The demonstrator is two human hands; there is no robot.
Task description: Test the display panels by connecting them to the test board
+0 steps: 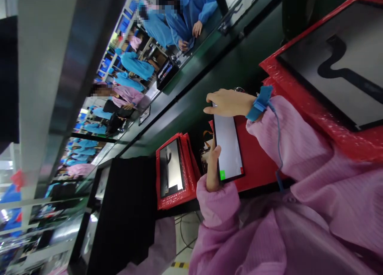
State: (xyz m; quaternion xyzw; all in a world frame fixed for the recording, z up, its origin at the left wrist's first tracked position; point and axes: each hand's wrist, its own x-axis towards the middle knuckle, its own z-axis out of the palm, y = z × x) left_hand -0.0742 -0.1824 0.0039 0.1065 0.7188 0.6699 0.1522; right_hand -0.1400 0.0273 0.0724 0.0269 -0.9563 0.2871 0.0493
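A lit display panel with a thin dark frame is tilted up over a red mat. Its screen glows pale, with a green square and a red square at the near corners. Along the panel's left edge, my left hand grips it, thumb at the front; the other fingers are mostly hidden behind. My right hand, wearing a blue wrist strap with a cord, covers the far end. Its fingers bend around the far left corner, and the panel's corner shows between them.
Left of the panel, another screen lies on stacked red bubble-wrap pouches. A larger panel rests on red wrap at right. Circuit parts sit behind my left hand. Co-workers in blue and pink work across the bench.
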